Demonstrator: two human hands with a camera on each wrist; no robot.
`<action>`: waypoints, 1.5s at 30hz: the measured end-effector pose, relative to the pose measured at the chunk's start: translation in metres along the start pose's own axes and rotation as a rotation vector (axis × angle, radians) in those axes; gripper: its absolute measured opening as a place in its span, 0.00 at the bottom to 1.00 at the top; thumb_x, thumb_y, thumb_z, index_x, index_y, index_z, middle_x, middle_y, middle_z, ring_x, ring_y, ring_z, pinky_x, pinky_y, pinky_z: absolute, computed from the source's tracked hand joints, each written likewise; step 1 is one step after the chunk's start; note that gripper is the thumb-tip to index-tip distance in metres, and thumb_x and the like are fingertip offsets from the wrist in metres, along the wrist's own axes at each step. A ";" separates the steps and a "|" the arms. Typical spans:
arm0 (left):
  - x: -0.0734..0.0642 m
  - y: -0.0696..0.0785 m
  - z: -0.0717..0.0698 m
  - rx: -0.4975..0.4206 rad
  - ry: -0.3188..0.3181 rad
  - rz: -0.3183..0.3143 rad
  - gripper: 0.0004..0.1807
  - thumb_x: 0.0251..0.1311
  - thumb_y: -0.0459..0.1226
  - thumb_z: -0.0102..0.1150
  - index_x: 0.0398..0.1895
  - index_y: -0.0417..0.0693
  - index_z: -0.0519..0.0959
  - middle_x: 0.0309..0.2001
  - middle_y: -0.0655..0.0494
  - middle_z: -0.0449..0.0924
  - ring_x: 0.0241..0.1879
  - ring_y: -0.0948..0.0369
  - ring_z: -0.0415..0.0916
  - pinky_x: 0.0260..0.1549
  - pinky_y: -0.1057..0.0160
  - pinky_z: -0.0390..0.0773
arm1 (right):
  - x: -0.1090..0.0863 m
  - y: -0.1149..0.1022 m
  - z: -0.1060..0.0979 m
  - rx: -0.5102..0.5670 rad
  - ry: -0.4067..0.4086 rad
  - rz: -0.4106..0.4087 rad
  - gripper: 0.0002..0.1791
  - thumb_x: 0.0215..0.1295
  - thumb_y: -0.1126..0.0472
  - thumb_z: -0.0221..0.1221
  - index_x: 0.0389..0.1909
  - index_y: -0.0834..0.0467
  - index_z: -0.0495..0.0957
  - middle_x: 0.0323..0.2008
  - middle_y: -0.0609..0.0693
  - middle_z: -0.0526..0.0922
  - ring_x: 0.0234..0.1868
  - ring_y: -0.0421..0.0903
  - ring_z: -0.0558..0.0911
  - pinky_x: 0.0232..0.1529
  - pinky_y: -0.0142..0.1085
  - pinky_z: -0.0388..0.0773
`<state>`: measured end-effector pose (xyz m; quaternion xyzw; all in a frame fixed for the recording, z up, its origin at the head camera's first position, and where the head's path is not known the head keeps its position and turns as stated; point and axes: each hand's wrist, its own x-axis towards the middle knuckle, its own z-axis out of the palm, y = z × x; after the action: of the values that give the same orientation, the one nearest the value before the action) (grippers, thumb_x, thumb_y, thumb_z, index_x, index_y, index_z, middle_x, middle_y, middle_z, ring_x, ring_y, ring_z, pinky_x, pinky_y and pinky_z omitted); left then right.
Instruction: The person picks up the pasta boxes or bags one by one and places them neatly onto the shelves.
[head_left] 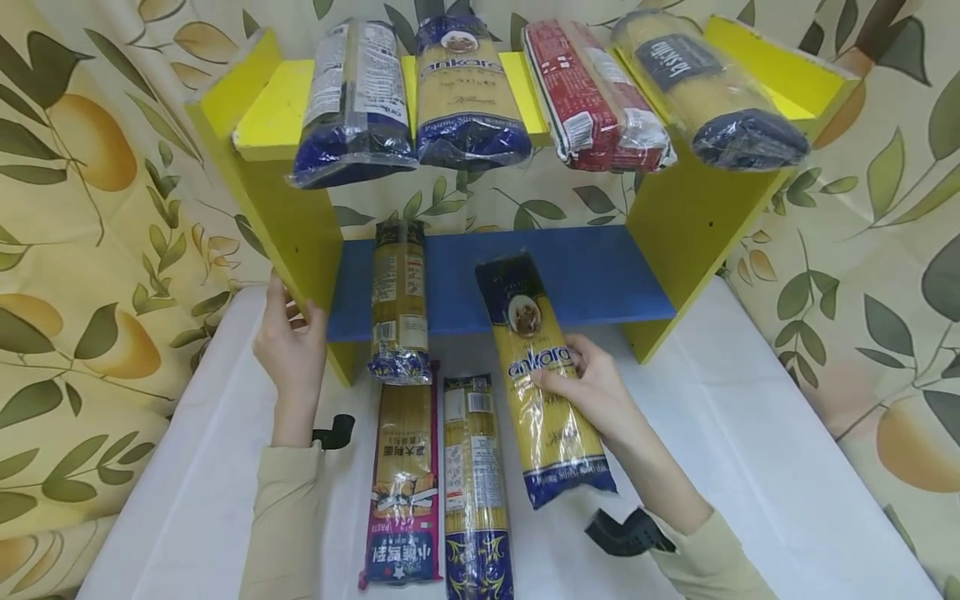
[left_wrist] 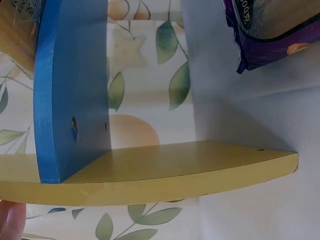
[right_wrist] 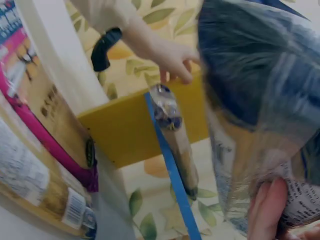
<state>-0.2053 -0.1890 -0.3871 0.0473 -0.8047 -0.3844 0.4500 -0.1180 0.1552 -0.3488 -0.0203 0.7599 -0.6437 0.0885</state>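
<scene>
Left hand (head_left: 292, 350) at yellow side panel (head_left: 292, 242); whether fingers grip or merely rest, cannot tell. Clear pasta pack (head_left: 400, 300) lies on blue shelf (head_left: 465, 283). Right hand (head_left: 596, 392) holds tilted Ankara pack (head_left: 546, 421) at shelf front, thumb across face. Advisable: straighten Ankara pack, support its weight, steady side panel, avoid bumping pasta pack.

Left sleeve (head_left: 281, 517): beige, kinda rumpled, stopping just short of the hand
Left forearm (head_left: 296, 417): coming up nearly straight from the bottom of the head view
Left hand (head_left: 291, 346): gripping, fingers bent, thumb out on the other side
Right sleeve (head_left: 716, 558): same beige, leaving more bare skin than on the left
Right forearm (head_left: 656, 467): slanting in from lower right
Right hand (head_left: 588, 385): gripping too, thumb across the front, fingers tucked round behind
</scene>
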 end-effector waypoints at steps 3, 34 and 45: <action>0.000 -0.002 0.000 -0.011 -0.001 -0.003 0.26 0.58 0.34 0.53 0.63 0.54 0.71 0.44 0.41 0.84 0.35 0.46 0.85 0.31 0.49 0.86 | 0.028 -0.007 0.002 -0.018 0.028 0.023 0.38 0.57 0.62 0.61 0.67 0.67 0.57 0.45 0.63 0.79 0.27 0.43 0.84 0.29 0.38 0.86; 0.001 -0.002 -0.002 -0.033 -0.022 0.017 0.28 0.59 0.33 0.53 0.66 0.51 0.70 0.45 0.41 0.84 0.36 0.45 0.84 0.31 0.49 0.85 | 0.160 -0.021 0.037 -0.138 0.090 0.124 0.33 0.60 0.55 0.62 0.63 0.64 0.66 0.49 0.60 0.79 0.38 0.47 0.80 0.42 0.37 0.81; 0.002 -0.004 -0.001 -0.025 -0.019 0.017 0.29 0.58 0.33 0.53 0.66 0.52 0.69 0.42 0.41 0.85 0.35 0.46 0.85 0.31 0.51 0.86 | 0.154 -0.014 0.026 -0.215 0.091 0.108 0.39 0.61 0.51 0.62 0.69 0.61 0.61 0.59 0.60 0.76 0.49 0.52 0.80 0.51 0.42 0.81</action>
<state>-0.2063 -0.1933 -0.3881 0.0312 -0.8044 -0.3911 0.4462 -0.2663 0.1051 -0.3562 0.0404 0.8279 -0.5529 0.0857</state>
